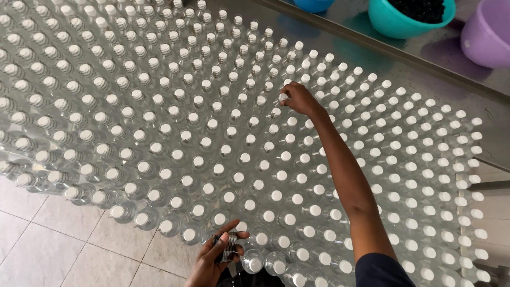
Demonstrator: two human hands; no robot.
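- While the left hand (215, 258) keeps its fingers curled round a small dark bundle at the near edge, it should stay low, off the bottles (159, 133).
- Mid-field, the right hand (298, 99) pinches one white cap (283, 96) between closed fingertips; press it straight down, I judge.
- Teal bowl (396, 24) sits far right on the worktop (372, 48).

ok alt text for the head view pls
A right hand reaches over a dense field of clear bottles with white caps, fingertips on one cap. The left hand holds small dark pieces near the front edge; coloured bowls sit behind.
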